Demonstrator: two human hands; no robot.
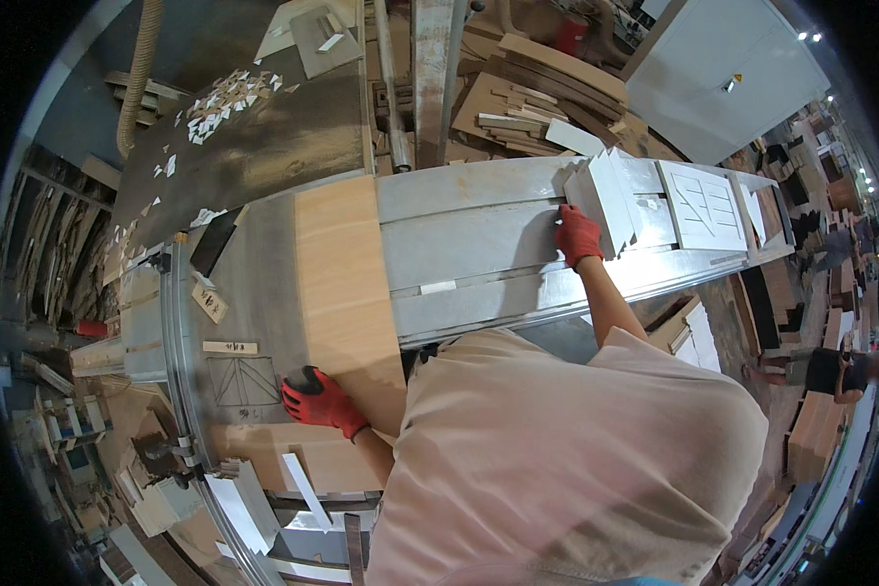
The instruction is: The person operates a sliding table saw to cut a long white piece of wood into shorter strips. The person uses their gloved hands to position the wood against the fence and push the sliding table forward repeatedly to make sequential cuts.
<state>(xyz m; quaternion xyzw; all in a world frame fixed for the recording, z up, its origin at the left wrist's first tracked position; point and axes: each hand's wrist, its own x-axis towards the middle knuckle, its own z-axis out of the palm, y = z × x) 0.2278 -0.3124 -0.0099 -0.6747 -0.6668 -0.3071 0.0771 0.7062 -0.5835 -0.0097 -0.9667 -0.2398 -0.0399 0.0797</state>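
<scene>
I'm watching the right hand in its red work glove (578,237) touching the left edge of a stack of thin white flat panels (604,205), which is sitting on the right part of the long silver metal bench (469,244). Whether those fingers are gripping, I can't tell. The left hand in a red-and-black glove (319,398) is lying open, holding nothing, beside a black line drawing (242,383) on the worn grey surface.

Here's my worry: the stack's edges are fanning unevenly, so an off-centre push could be sending the upper panels sliding, perhaps into the white panel with dark ruled lines (705,208). Further left, a small loose white strip (438,287) could be catching anything dragged across.

Now the blind spots: the glove is covering the stack's near corner, the beige shirt (566,459) is blocking the near edge, and glare is washing out the metal.
</scene>
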